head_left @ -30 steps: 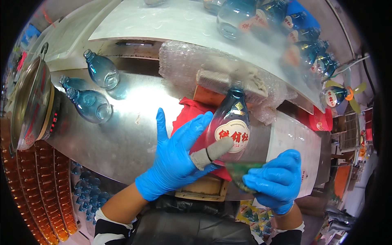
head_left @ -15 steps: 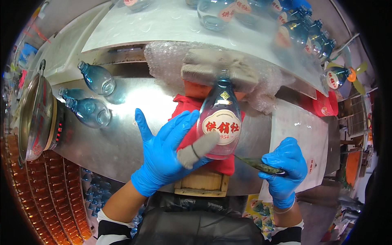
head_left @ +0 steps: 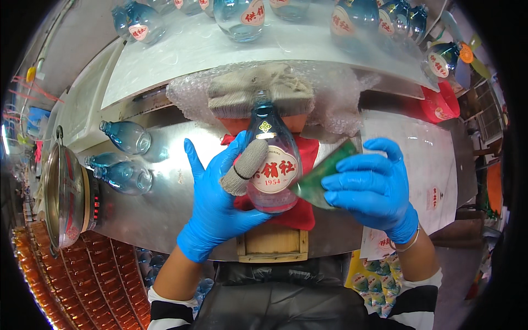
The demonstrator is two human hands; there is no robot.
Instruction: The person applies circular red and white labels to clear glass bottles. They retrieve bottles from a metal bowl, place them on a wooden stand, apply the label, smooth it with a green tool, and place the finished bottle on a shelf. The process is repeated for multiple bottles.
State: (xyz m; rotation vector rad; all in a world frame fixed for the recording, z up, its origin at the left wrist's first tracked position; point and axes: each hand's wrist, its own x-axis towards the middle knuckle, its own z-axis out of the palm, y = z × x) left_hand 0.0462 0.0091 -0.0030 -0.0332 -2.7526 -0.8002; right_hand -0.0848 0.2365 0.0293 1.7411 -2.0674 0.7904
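A blue-to-clear glass bottle (head_left: 275, 195) lies on a red cloth (head_left: 305, 212), its neck against a grey fabric-wrapped rest (head_left: 231, 93). A round cream label with red characters is on its upper side. My left hand (head_left: 212, 201), in a blue glove, steadies the bottle, thumb by the base. A grey knitted finger sleeve (head_left: 252, 165) on one finger lies over the label's left edge; the other fingers are spread. To the right, my gloved right hand (head_left: 374, 187) grips a thin green scraper (head_left: 324, 179), its tip close to the bottle's lower right side. Whether they touch, I cannot tell.
Blue bottles (head_left: 126, 137) lie at left on the metal table (head_left: 170, 214), beside a metal pan (head_left: 60, 192). Several labelled bottles (head_left: 239, 22) stand on the white board behind. Label sheets (head_left: 429, 165) and a red container (head_left: 440, 104) are on the right. Bubble wrap (head_left: 187, 93) surrounds the rest.
My right hand has risen and turned, bringing the scraper up beside the bottle. The sleeved left finger has shifted from the label's bottom to its upper left. The whole view has shifted.
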